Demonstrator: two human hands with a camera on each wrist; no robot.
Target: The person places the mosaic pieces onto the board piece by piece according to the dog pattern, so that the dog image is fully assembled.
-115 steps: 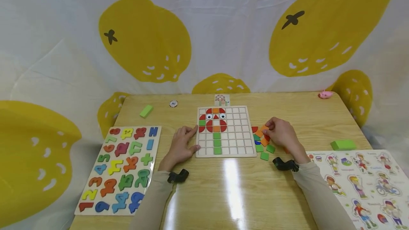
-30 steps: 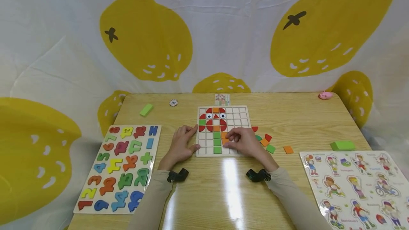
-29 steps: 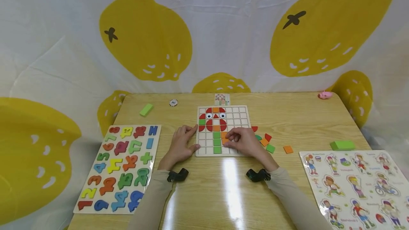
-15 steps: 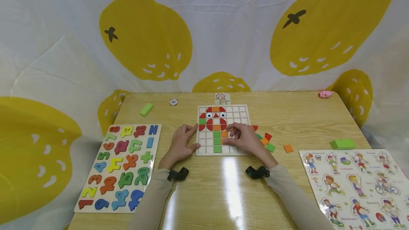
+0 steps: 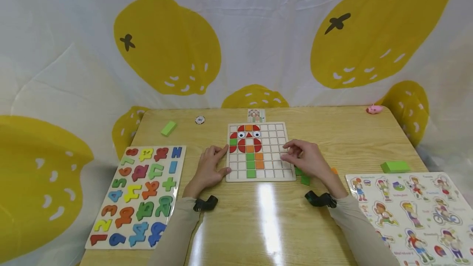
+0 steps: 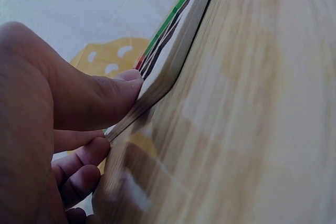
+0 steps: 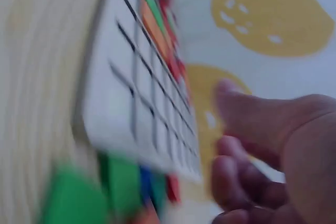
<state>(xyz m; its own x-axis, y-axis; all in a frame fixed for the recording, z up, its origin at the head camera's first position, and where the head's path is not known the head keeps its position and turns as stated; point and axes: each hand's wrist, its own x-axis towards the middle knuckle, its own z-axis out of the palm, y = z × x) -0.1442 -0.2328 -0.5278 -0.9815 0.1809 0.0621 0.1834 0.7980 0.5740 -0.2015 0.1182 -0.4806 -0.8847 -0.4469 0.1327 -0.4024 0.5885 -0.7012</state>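
Observation:
A wooden grid board [image 5: 274, 166] lies mid-table, with red curved pieces, two eye tiles, a red triangle and green squares in its left part. Two orange square tiles [image 5: 259, 161] sit side by side with the green column. At the board's left edge rests my left hand [image 5: 210, 169], index finger and thumb spread along it; the left wrist view has the thumb [image 6: 118, 95] on the rim. My right hand [image 5: 309, 160] hovers at the right edge with loosely bent fingers, nothing between them. Green tiles [image 5: 305, 180] show below it; the hand hides other loose tiles.
Behind the board lies a small picture card [image 5: 256, 115]. A number puzzle [image 5: 179, 200] is at left, a sports-figure puzzle [image 5: 393, 216] at right. Green blocks [image 5: 168, 128], a round chip [image 5: 200, 120] and a pink pig toy [image 5: 375, 109] stand around.
My right hand went from the loose tiles to the board, where two orange squares now lie, then drew back rightward off them. The left hand stayed at the board's edge.

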